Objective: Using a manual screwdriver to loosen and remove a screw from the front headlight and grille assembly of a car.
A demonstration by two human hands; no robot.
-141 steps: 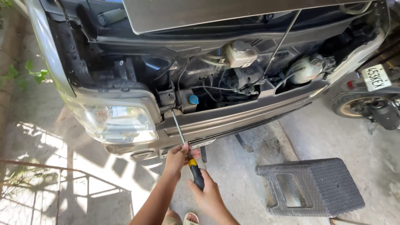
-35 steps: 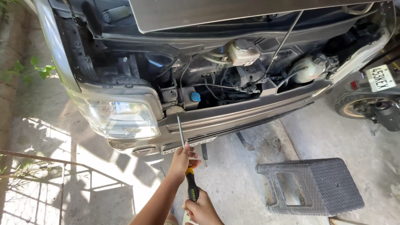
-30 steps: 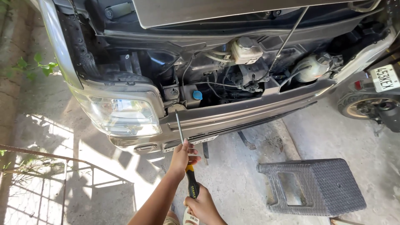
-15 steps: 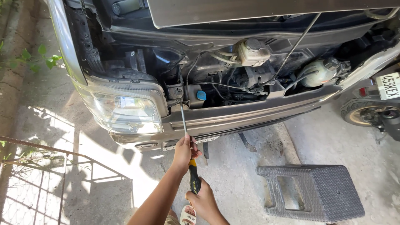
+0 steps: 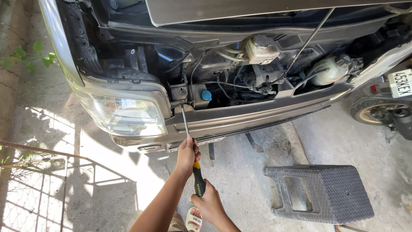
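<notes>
A long screwdriver (image 5: 186,124) with a black and yellow handle points up at the front of a grey vehicle (image 5: 257,116) whose hood is raised. Its tip rests by the bracket next to the headlight (image 5: 124,114). My left hand (image 5: 187,154) pinches the metal shaft just above the handle. My right hand (image 5: 209,204) grips the handle lower down. Both arms reach up from the bottom of the view.
A grey plastic step stool (image 5: 319,193) stands on the concrete at the right. A motorcycle rear wheel (image 5: 377,114) with a plate is at the far right. A metal fence (image 5: 38,184) runs along the lower left. A blue cap (image 5: 206,95) shows in the engine bay.
The screwdriver tip has risen from the bumper's lower edge to the bracket beside the headlight. Both hands moved up with it, and the view shifted slightly.
</notes>
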